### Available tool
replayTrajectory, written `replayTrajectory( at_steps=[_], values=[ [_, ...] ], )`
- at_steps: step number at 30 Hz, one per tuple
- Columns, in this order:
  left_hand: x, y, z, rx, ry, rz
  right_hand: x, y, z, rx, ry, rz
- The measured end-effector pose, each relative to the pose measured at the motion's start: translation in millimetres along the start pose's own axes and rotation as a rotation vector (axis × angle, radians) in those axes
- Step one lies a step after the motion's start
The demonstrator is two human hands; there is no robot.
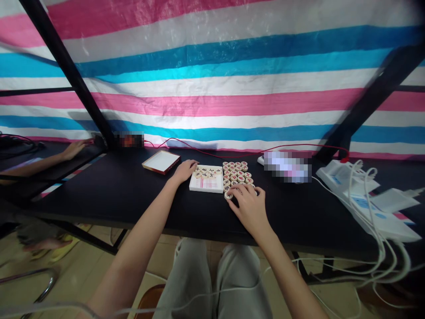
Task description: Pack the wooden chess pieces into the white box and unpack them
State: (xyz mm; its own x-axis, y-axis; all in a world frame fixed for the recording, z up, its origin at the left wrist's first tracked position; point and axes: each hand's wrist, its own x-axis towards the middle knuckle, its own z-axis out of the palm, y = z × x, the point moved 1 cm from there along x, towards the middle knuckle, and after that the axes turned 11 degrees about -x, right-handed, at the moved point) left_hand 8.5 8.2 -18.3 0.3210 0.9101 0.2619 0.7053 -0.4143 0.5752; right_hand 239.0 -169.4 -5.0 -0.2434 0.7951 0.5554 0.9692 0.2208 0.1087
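Note:
A white open box [206, 186] lies on the black table with several xiangqi pieces [204, 171] in its far part, their characters dark. My left hand [184, 171] grips the box at its far left corner, fingers bent over the edge. Right beside the box stand rows of xiangqi pieces [237, 174], mostly with red characters. My right hand [248, 203] is over the nearest row, its fingers curled around pieces there. One dark-lettered piece [228, 195] shows at the thumb and index finger; the others in that row are partly hidden under the fingers.
The box lid [161, 161] lies upturned at the left. A blurred-out device [287, 167] is behind on the right, near a white power strip [365, 199] with many cables. A red cable [206, 153] runs along the back. Another person's hand [75, 149] is at far left.

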Motion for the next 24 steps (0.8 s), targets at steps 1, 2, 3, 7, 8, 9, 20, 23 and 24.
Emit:
replayTrajectory(
  at_steps=[1, 2, 3, 7, 8, 9, 20, 23, 24],
  values=[
    [0, 0, 0.2, -0.002, 0.000, 0.002, 0, -1, -1, 0.004, 0.004, 0.000],
    [0, -1, 0.4, -0.004, 0.002, 0.003, 0, -1, -2, 0.013, 0.010, 0.000],
    [0, -1, 0.5, -0.006, 0.001, 0.005, 1, -3, -4, 0.025, 0.018, 0.001],
    [1, -1, 0.5, -0.019, -0.004, 0.020, 21, -10, -8, 0.070, 0.043, -0.002],
    [1, -1, 0.4, -0.021, -0.003, 0.023, 31, -12, -6, 0.065, 0.031, -0.016],
    [1, 0, 0.3, -0.021, 0.000, 0.025, 42, -14, -3, 0.052, 0.006, -0.039],
    [0, 2, -0.8, -0.032, -0.001, 0.014, 91, -27, 40, -0.113, -0.205, -0.115],
    [0, 2, -0.4, -0.039, 0.007, 0.014, 89, -26, 40, -0.109, -0.210, -0.111],
    [0, 2, -0.3, -0.042, 0.007, 0.014, 89, -26, 41, -0.108, -0.214, -0.107]
  ],
)
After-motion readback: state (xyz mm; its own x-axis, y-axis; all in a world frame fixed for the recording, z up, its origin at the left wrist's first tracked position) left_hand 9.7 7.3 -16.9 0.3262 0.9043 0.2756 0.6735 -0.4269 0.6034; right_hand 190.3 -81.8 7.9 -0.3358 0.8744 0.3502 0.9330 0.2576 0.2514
